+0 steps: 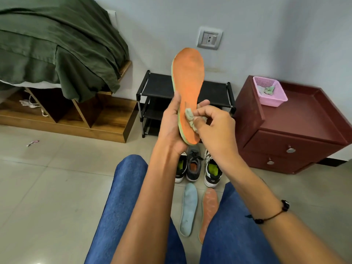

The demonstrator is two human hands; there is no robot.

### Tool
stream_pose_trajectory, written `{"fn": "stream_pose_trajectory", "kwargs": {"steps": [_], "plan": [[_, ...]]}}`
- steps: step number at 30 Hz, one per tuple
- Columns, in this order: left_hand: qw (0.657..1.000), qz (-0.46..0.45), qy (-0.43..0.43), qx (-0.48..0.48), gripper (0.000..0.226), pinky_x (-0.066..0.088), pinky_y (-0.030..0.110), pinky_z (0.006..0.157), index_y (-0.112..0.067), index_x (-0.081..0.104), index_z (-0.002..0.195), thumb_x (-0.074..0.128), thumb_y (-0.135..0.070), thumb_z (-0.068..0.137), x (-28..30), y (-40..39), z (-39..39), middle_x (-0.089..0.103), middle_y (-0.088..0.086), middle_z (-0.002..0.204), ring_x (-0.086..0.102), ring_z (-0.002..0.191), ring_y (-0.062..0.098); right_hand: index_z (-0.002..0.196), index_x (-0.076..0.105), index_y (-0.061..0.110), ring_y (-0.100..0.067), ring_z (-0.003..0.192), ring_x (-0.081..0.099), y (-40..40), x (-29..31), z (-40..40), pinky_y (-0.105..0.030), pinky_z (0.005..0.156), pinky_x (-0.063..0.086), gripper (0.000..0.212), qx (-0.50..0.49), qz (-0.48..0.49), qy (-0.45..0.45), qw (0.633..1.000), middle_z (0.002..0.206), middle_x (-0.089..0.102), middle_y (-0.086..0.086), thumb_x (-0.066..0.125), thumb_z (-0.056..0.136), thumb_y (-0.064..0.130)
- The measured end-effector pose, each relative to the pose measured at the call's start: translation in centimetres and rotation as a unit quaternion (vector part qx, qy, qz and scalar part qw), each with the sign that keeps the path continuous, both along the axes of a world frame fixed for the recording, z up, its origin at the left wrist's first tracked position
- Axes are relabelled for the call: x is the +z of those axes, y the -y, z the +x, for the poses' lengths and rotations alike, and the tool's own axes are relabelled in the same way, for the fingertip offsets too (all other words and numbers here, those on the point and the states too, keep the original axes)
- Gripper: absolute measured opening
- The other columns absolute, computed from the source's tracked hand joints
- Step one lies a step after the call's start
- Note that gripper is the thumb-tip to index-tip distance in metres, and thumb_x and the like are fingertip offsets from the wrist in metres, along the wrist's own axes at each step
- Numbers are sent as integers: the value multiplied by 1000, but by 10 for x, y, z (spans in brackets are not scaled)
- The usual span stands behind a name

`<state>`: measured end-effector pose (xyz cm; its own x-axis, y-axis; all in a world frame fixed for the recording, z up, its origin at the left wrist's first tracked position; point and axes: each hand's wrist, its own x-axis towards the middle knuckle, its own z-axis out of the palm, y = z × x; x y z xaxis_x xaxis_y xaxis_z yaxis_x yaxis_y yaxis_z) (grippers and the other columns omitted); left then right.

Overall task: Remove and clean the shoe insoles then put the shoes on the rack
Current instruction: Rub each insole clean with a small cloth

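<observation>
Three shoes stand before the rack, two insoles lying nearer the person.

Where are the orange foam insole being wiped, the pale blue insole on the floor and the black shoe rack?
orange foam insole (189, 73), head view, upper forefoot.
pale blue insole (188, 208), head view, middle.
black shoe rack (160, 86), head view, top shelf.

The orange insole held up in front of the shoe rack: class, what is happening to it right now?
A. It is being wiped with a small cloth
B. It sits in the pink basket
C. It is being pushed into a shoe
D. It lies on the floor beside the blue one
A: the left hand holds the orange insole upright while the right hand presses a small cloth against it.
</observation>
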<state>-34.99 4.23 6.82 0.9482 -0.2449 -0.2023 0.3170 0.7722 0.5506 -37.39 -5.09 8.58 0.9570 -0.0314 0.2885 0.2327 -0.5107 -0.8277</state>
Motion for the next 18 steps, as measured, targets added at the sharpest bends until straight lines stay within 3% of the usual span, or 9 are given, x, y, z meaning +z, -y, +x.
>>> {"fn": "stream_pose_trajectory", "kwargs": {"steps": [2, 5, 8, 10, 11, 14, 15, 18], "plan": [[1000, -3, -6, -1, 62, 52, 37, 81, -3, 56, 116, 34, -56, 94, 1, -4, 0, 62, 14, 103, 61, 90, 25, 84, 70, 18, -1, 58, 53, -3, -2, 4, -20, 60, 45, 16, -5, -55, 44, 998, 81, 66, 6, 61, 83, 4], [1000, -6, 3, 23, 57, 54, 36, 79, -5, 51, 124, 32, -51, 97, 1, -7, 2, 63, 13, 95, 63, 88, 24, 85, 70, 13, -16, 77, 60, 0, -3, 14, -32, 71, 46, 15, -25, -106, 100, 989, 86, 66, -3, 60, 81, 3], [999, 15, 4, 51, 62, 47, 42, 92, -4, 48, 131, 31, -52, 96, -2, -5, 2, 62, 14, 98, 60, 95, 27, 85, 70, 15, -14, 75, 62, 3, 7, 17, -28, 71, 50, 15, 53, -122, 20, 991, 86, 69, -1, 61, 81, 5], [998, 19, -3, 66, 63, 44, 45, 95, -4, 52, 126, 26, -54, 96, -4, -4, 2, 62, 16, 100, 59, 97, 28, 84, 72, 14, -12, 70, 63, 4, 18, 17, -24, 69, 51, 13, 99, -143, 1, 985, 84, 69, -1, 62, 81, 6], [997, 20, 1, 68, 63, 46, 44, 91, -5, 54, 122, 23, -55, 97, -5, -3, 3, 63, 15, 100, 60, 94, 27, 84, 72, 13, -15, 70, 63, 3, 24, 19, -30, 70, 52, 12, 95, -152, 33, 983, 84, 69, -2, 62, 80, 7], [996, 41, 28, 69, 61, 48, 35, 66, -13, 59, 108, 16, -56, 98, -5, 0, 4, 65, 9, 95, 60, 79, 23, 84, 70, 10, -24, 76, 64, 2, 38, 36, -37, 71, 50, 13, 59, -194, 120, 972, 86, 68, -7, 59, 78, 9], [996, 39, 32, 70, 61, 46, 34, 65, -13, 59, 106, 16, -56, 98, -5, 1, 4, 64, 9, 96, 59, 79, 23, 84, 70, 10, -25, 77, 63, 1, 37, 41, -36, 72, 50, 11, 60, -228, 126, 964, 86, 68, -8, 60, 79, 9], [998, -10, 18, 54, 61, 48, 36, 83, -8, 61, 103, 22, -54, 98, -5, 3, 3, 66, 13, 94, 62, 89, 24, 82, 71, 9, -32, 77, 64, -7, 24, 38, -36, 70, 50, 10, 69, -278, 137, 948, 84, 69, -11, 62, 80, 13]]}}
